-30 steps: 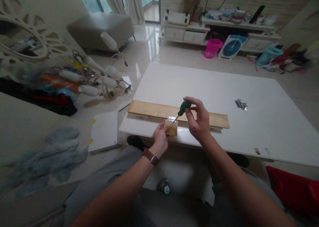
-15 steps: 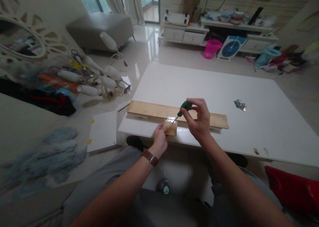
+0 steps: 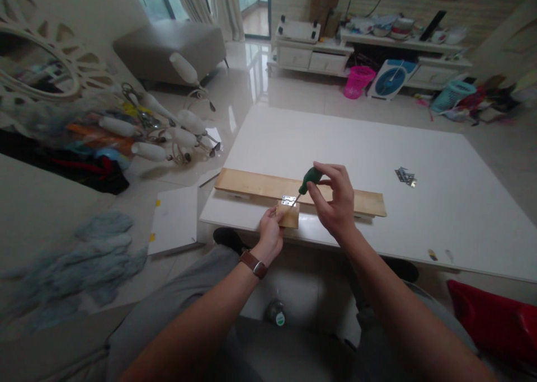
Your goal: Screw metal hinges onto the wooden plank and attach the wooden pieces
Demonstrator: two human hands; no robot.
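Note:
A green-handled screwdriver is gripped by my right hand, its shaft slanting down and left to a silver hinge. The hinge bridges a long wooden board and a small wooden block at the board's near edge. My left hand pinches the left side of that block; a brown-strapped watch is on its wrist. Whether the tip sits in a screw is too small to tell. The long board lies across a white table, raised slightly above its surface.
Several loose hinges lie in a pile on the right of the table. Two small packets are near its front edge. A red stool-like object stands at lower right. White panel and chandelier parts are on the left.
The screwdriver handle and the fingers of my right hand have shifted very slightly. My left hand keeps its hold on the small block. The whole view has drifted a little.

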